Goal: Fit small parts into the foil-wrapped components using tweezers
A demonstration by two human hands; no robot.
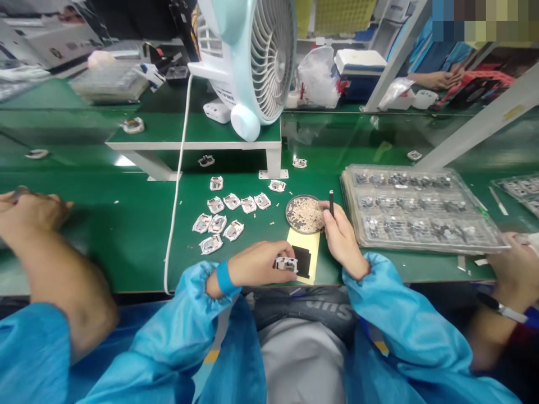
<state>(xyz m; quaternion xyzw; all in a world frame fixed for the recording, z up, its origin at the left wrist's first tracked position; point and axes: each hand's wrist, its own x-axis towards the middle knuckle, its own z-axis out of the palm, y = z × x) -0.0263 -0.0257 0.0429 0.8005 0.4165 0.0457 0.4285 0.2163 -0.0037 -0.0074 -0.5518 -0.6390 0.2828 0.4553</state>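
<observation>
Blue-sleeved, holding white casing [286, 265] in left hand [260, 262], pinching slim dark tool [331, 202] in right hand [340, 234] at adjoining dish [303, 232], seemingly selecting small pieces [304, 213], next probably needing careful carrying toward left hand.

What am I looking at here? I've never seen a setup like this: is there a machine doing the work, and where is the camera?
No robot here: these are a person's two bare hands, seen from a camera worn on that person's head, looking forward and down. The left hand holds a small white-framed part. The right hand holds a slim dark tool beside a round dish of tiny pieces. On the green table lie more white-framed parts, a yellow sheet and clear plastic trays. A fan stands behind on a raised shelf. Hands at the far left and far right belong to other people.
</observation>
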